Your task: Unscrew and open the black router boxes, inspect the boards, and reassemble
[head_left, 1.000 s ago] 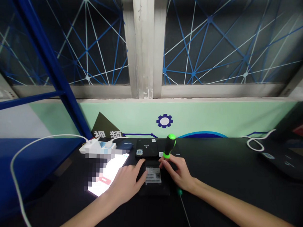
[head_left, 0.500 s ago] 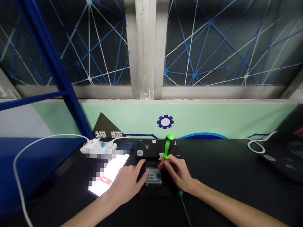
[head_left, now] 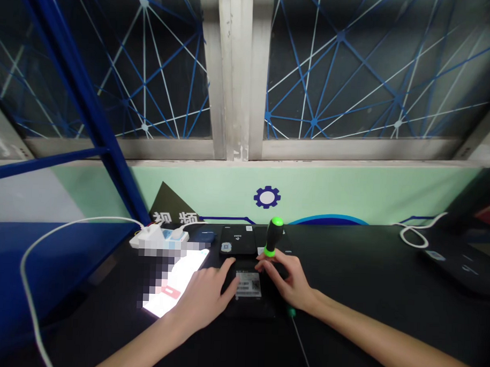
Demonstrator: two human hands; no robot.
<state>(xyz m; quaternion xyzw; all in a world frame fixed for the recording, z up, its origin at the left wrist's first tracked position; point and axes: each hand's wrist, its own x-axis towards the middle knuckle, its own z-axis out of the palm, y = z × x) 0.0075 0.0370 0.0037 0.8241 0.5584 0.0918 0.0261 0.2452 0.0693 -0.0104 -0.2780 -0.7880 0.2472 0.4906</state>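
A black table (head_left: 366, 273) runs under the window. On it a lit phone (head_left: 177, 288) lies left of a flat black box (head_left: 248, 308). The left hand (head_left: 204, 297) rests open on the box's left edge, fingers loosely spread. The right hand (head_left: 288, 278) pinches a green-and-black screwdriver (head_left: 273, 237) by its fingertips, upright over the box's far edge. A thin spare driver (head_left: 298, 335) lies beside the right wrist.

Black screwdriver handle (head_left: 273, 238) with green cap and collar, gripped by right hand (head_left: 290, 284). Just under the grip, black box (head_left: 248, 308) with white label (head_left: 248, 285). Left of the grip, white-glowing phone (head_left: 181, 280), red patch. Beyond, pale green wall (head_left: 349, 192), blue gear (head_left: 266, 196).
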